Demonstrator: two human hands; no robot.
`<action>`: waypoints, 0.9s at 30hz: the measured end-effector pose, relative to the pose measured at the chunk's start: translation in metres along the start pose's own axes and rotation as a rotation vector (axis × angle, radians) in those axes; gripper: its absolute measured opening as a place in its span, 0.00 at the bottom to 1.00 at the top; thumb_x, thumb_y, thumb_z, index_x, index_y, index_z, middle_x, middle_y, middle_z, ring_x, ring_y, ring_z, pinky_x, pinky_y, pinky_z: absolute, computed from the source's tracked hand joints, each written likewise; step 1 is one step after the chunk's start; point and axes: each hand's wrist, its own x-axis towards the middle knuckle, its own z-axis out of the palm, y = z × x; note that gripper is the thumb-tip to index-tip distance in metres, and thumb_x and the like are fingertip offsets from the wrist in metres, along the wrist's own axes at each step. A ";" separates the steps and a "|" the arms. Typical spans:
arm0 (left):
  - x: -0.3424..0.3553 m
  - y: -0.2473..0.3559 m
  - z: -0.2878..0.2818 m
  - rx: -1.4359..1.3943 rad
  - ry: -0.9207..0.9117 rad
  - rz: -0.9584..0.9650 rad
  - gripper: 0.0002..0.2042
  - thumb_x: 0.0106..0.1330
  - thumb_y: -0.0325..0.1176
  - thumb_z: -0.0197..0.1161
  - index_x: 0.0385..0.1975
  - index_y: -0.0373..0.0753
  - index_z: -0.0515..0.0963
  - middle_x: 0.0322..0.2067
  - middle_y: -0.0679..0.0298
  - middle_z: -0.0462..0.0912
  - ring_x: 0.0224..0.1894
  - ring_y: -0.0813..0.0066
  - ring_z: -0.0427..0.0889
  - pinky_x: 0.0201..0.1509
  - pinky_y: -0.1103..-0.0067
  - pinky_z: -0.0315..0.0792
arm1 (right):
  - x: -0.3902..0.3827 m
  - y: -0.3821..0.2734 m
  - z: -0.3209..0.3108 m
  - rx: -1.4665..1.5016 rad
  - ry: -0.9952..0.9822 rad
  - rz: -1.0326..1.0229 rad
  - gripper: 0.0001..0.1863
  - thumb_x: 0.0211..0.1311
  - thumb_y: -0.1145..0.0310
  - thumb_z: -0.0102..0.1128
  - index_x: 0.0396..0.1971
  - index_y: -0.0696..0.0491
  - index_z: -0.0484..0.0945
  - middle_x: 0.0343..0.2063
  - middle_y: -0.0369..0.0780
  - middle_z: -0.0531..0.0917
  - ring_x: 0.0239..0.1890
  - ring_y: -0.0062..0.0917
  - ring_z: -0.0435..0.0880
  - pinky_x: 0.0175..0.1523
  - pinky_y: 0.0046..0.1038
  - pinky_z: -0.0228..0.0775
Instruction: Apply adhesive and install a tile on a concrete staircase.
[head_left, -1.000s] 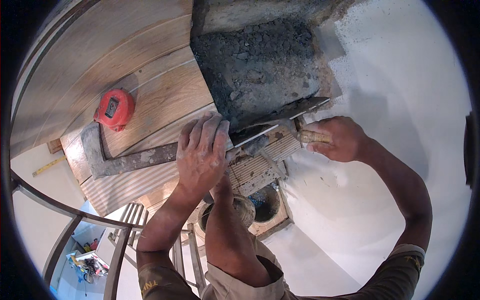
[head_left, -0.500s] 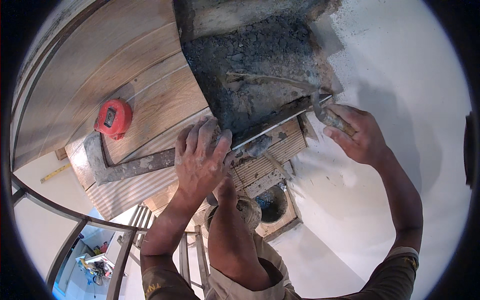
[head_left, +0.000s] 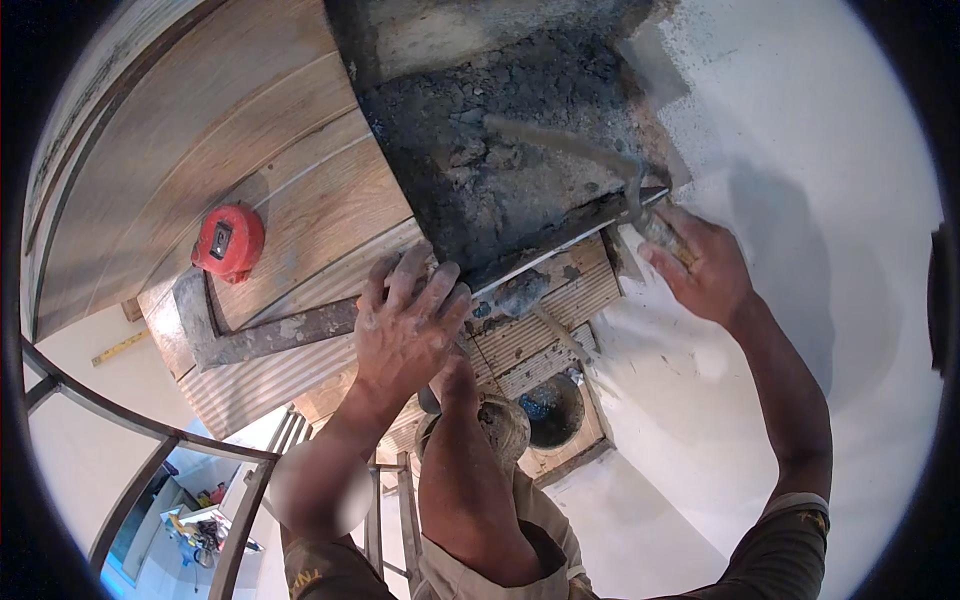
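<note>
My right hand (head_left: 695,262) is wrapped around the handle of a trowel (head_left: 575,145). The trowel's blade, smeared by motion, reaches left over dark, lumpy mortar (head_left: 480,215) in a recessed step. My left hand (head_left: 405,310), dusty with cement, rests with bent, spread fingers at the recess's near left corner, beside the wood-look tile (head_left: 330,180). Under or beside its fingers ends a mortar-stained L-shaped metal square (head_left: 280,332); whether the hand presses on it cannot be made out. A thin pale edging strip (head_left: 570,245) runs along the front of the recess.
A red tape measure (head_left: 229,243) sits on the tiles at left. Below are ribbed stair tiles (head_left: 545,355), a mortar-crusted bucket (head_left: 505,425) and a dark bowl (head_left: 553,410) near my bare leg (head_left: 460,455). A metal railing (head_left: 130,420) curves at lower left; a white wall (head_left: 830,120) stands right.
The trowel blade has swept slightly to the right over the mortar, and my right hand has shifted a little left and down. My left hand stays at the same corner.
</note>
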 end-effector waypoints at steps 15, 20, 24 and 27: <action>0.004 0.005 0.004 0.016 0.039 -0.041 0.07 0.55 0.38 0.69 0.32 0.46 0.83 0.43 0.71 0.80 0.58 0.64 0.73 0.63 0.61 0.67 | 0.005 -0.006 -0.034 -0.175 -0.328 -0.119 0.23 0.59 0.54 0.65 0.51 0.49 0.78 0.33 0.46 0.85 0.36 0.47 0.85 0.42 0.46 0.76; 0.004 0.004 0.011 0.012 0.061 -0.011 0.09 0.53 0.39 0.69 0.32 0.47 0.83 0.43 0.73 0.80 0.58 0.65 0.73 0.63 0.59 0.66 | 0.014 -0.007 -0.034 -0.231 -0.409 -0.204 0.21 0.57 0.55 0.67 0.47 0.49 0.78 0.31 0.46 0.84 0.35 0.47 0.84 0.41 0.46 0.76; -0.009 -0.004 -0.002 0.067 -0.010 -0.056 0.10 0.53 0.40 0.67 0.34 0.48 0.84 0.45 0.72 0.80 0.59 0.64 0.73 0.67 0.56 0.63 | 0.033 -0.030 -0.034 -0.350 -0.507 -0.212 0.18 0.55 0.57 0.66 0.43 0.50 0.80 0.30 0.47 0.84 0.36 0.47 0.84 0.42 0.47 0.76; -0.002 -0.002 0.010 0.011 0.014 0.075 0.12 0.49 0.42 0.67 0.35 0.52 0.85 0.42 0.71 0.79 0.58 0.63 0.74 0.65 0.52 0.64 | 0.018 -0.031 -0.064 -0.364 -0.453 -0.108 0.21 0.50 0.59 0.72 0.43 0.52 0.83 0.34 0.47 0.86 0.39 0.45 0.84 0.46 0.44 0.76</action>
